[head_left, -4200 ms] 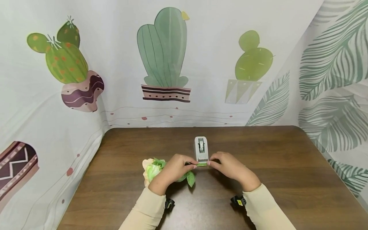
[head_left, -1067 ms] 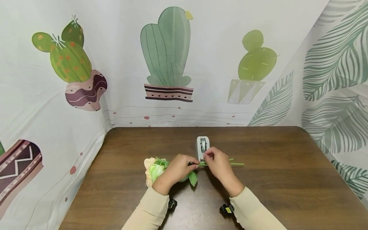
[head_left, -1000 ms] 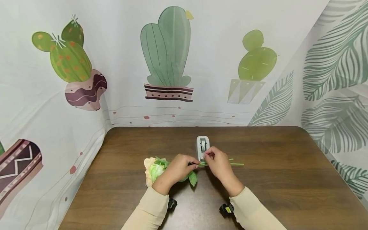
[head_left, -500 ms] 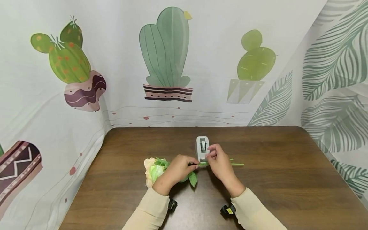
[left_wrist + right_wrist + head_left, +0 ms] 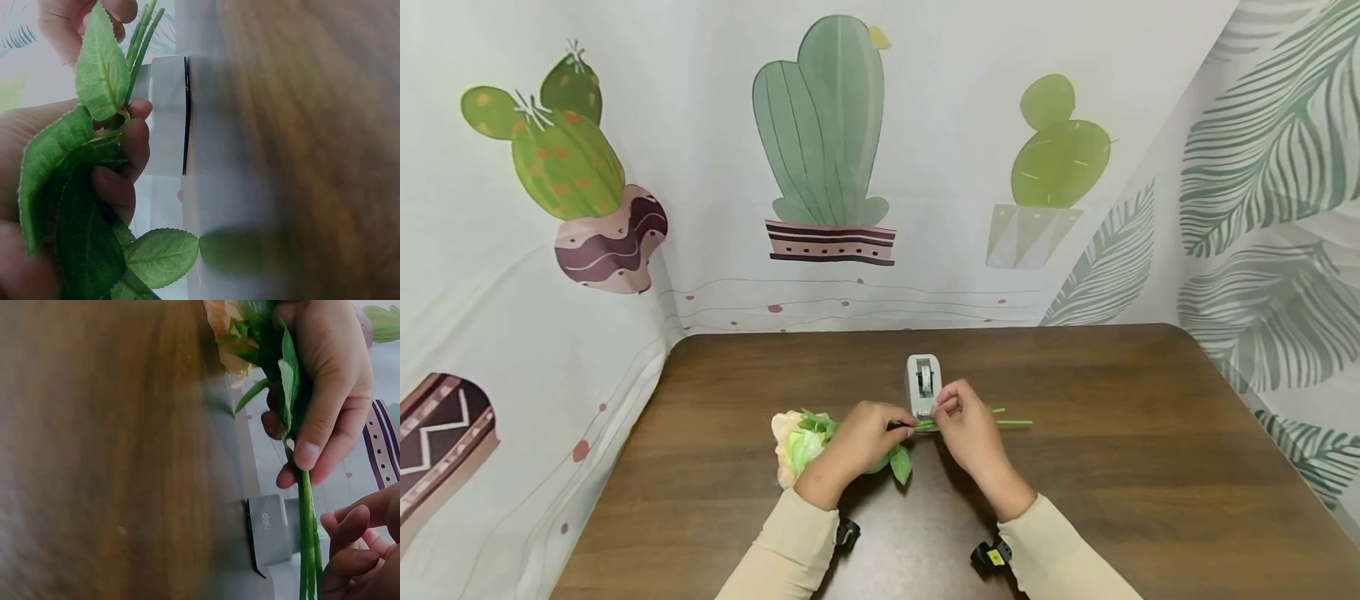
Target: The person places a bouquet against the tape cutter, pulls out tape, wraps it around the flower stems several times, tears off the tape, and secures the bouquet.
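Note:
Artificial flowers (image 5: 805, 446) with cream and pale green petals lie at the left, their green stems (image 5: 1018, 422) running right. My left hand (image 5: 863, 437) grips the stems just below the leaves (image 5: 103, 75), thumb against the fingers. A small tape dispenser (image 5: 924, 387), white with a tape roll in it, stands right behind the stems. My right hand (image 5: 970, 429) is over the stems beside the dispenser's front, thumb and index fingertips close together. In the right wrist view its fingers (image 5: 350, 528) are bent beside the stems; I cannot tell whether they pinch a bit of tape.
Everything sits on a dark brown wooden table (image 5: 737, 383). A white cloth (image 5: 715, 167) printed with cacti and leaves hangs behind it and at the sides. A black wrist camera (image 5: 991, 557) is strapped on each wrist.
Since the oldest frame my right hand has turned and shifted left, baring the stem ends. Half a second ago its fingertips were spread; now they come together. The stems have risen slightly. The left grip stays.

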{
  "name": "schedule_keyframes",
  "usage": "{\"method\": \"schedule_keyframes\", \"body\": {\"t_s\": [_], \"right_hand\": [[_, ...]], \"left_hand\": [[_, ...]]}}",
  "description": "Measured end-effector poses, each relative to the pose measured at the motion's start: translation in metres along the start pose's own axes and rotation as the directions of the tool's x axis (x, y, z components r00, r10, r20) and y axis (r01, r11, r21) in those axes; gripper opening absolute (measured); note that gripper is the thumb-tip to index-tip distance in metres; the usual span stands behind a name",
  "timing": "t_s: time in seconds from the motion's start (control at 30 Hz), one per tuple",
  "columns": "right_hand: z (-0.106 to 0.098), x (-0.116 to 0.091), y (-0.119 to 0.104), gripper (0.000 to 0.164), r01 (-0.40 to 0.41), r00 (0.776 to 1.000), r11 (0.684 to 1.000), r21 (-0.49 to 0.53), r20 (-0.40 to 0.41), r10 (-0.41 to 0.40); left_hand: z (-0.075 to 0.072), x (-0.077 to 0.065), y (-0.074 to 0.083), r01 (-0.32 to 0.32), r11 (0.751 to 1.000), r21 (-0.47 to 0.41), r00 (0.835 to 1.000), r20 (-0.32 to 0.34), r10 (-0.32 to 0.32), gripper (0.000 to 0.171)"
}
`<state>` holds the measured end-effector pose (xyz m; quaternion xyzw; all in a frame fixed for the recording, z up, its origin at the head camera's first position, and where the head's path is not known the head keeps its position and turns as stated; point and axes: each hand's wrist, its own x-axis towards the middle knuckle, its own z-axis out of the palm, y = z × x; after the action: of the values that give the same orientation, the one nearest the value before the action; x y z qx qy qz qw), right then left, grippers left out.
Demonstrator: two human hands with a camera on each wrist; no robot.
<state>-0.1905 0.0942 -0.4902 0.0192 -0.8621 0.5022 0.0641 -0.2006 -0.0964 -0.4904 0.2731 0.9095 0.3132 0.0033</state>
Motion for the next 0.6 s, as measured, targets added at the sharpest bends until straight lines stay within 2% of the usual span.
{"method": "schedule_keyframes", "body": {"t_s": [0.17,0.4,0.6], "right_hand": [[0.0,-0.005,0.001,0.01,-0.061,0.998,0.993,0.097,0.024,0.059],[0.003,-0.009,0.002,0.01,-0.109,0.994,0.971,0.215,0.023,0.107],[0.004,-0.014,0.004,0.009,-0.127,0.992,0.959,0.252,0.023,0.126]], "left_hand": [[0.002,0.001,0.0,-0.006,1.0,-0.005,1.0,-0.01,0.006,0.016],[0.002,0.005,0.003,0.039,0.999,0.005,0.999,-0.024,-0.039,0.012],[0.004,0.01,0.004,0.024,1.0,-0.017,1.0,-0.019,-0.024,0.007]]}}
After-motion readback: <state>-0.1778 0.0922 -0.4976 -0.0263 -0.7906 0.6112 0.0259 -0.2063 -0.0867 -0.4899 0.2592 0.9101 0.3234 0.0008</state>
